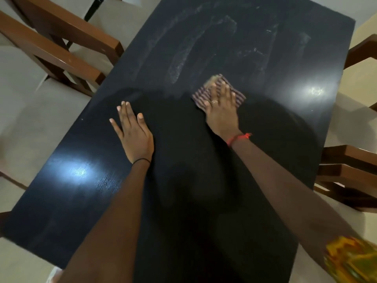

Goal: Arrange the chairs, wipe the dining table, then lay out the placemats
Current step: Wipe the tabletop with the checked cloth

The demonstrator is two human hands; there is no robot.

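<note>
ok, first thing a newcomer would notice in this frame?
The right hand, pressing a striped cloth flat on the black table near its middle. Beyond the cloth, pale smeary streaks cover the far half of the top. The left hand rests flat and spread on the table to the cloth's left, and wooden chairs flank both long sides.

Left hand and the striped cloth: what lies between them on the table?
Nothing: in the head view only bare dark tabletop separates the left hand from the striped cloth under the right hand.
</note>
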